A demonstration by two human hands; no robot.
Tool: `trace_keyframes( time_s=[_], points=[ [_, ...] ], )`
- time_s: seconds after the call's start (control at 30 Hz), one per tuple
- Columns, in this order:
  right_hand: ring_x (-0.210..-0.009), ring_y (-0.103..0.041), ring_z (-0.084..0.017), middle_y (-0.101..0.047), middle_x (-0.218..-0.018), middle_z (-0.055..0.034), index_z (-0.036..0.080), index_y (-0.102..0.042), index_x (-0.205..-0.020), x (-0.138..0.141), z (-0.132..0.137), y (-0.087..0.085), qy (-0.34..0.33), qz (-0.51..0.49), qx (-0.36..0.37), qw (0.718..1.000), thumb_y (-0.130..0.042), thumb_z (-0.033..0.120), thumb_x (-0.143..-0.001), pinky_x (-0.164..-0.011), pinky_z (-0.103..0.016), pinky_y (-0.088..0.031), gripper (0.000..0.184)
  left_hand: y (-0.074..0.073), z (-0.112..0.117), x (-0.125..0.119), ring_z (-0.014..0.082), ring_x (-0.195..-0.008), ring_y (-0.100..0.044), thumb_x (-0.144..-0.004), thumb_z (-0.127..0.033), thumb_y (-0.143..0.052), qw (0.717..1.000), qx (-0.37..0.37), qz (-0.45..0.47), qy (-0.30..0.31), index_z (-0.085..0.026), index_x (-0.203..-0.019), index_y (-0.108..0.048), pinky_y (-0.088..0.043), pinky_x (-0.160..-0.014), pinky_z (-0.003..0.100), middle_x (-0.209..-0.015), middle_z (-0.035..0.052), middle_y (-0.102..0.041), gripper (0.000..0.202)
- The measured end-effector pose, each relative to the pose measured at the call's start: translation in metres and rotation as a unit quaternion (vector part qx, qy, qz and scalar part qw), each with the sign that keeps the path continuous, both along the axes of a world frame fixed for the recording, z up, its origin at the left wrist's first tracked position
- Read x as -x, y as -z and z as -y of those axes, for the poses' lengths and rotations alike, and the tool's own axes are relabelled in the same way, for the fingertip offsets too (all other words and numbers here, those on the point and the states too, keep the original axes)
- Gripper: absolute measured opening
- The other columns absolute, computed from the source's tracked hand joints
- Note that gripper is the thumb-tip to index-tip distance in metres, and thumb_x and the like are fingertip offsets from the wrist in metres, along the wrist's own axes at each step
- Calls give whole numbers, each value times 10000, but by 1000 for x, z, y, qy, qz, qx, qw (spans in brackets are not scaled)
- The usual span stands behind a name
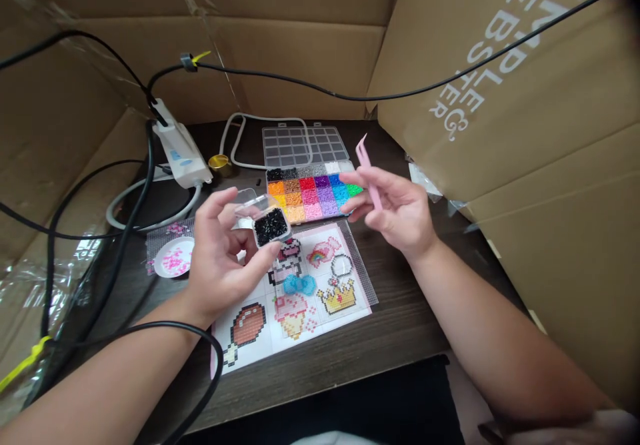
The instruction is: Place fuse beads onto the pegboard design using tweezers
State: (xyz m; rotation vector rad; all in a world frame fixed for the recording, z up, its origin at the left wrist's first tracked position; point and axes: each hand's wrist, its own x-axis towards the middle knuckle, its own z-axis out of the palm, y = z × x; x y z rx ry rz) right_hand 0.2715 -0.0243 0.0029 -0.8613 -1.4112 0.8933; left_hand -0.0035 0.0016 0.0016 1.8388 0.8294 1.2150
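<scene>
My left hand (225,255) grips a small clear lidded box (289,233), tilted toward me with its lid up, full of black beads (271,226). In my right hand (397,211), pink bent-tip tweezers (369,171) are pinched with their points upward. Beneath the hands lies a pattern sheet (305,328) with pixel pictures, among them a drumstick, an ice cream and a crown. A blue bow-shaped piece (299,285) rests on the sheet. Behind it, a sectioned bead case (310,191) stands open, filled with beads sorted by colour.
A white dish (173,257) of pink beads sits at left on a pegboard (153,238). A gold cup (219,164) stands near a white power strip (180,155). Black cables (300,86) cross overhead and at left. Cardboard walls (300,45) enclose the dark table (400,325).
</scene>
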Motion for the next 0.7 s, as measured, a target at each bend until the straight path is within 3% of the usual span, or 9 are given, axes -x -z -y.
trace_keyframes(
  time_s=[0.1,0.2,0.33,0.43,0.57,0.7],
  points=[
    [-947,-760,-250,-706,-1299,-57,329,-650,-1309,5,7,-2,-45,81,8,996,-834,453,-740,-802,-423,-653,610,-2,0,1,69,-552,-497,-806,-210,-765,999,-25,20,-32,-440,-1355,-408,-461,-401,246,-1162,33,-540,694],
    [-1064,-737,-275,-658,-1380,-66,325,-589,-1397,6,11,-6,-71,140,-21,987,-836,472,-740,-922,-452,-623,716,-3,-1,2,80,-576,-497,-832,-247,-755,997,-47,41,-48,-428,-1332,-421,-480,-429,257,-1147,22,-547,628],
    [-1333,-575,-326,-466,-1570,-60,358,-368,-1550,0,24,-18,-75,271,-50,958,-858,466,-718,-1139,-524,-461,971,-1,-3,4,85,-611,-525,-853,-276,-736,996,-56,40,-48,-409,-1332,-391,-472,-456,249,-1142,34,-534,605],
    [-1433,-455,-331,-331,-1641,-51,364,-173,-1607,-2,43,-22,-80,380,-35,921,-874,441,-700,-1181,-520,-414,1148,2,-4,4,80,-613,-529,-871,-296,-709,996,-59,40,-50,-401,-1352,-368,-444,-451,233,-1144,39,-523,599],
    [-1475,-391,-337,-218,-1670,-89,333,22,-1618,5,71,-15,-77,481,-23,873,-895,438,-666,-1177,-555,-403,1327,5,-3,3,76,-596,-520,-861,-316,-716,995,-66,47,-55,-403,-1360,-351,-421,-449,234,-1154,40,-521,624],
    [-1512,-311,-346,-183,-1667,-166,255,131,-1608,21,89,-1,-59,521,-29,851,-889,448,-678,-1192,-615,-337,1393,4,-3,3,77,-587,-504,-850,-338,-724,994,-83,42,-65,-392,-1357,-333,-431,-463,246,-1159,42,-518,643]
  ],
)
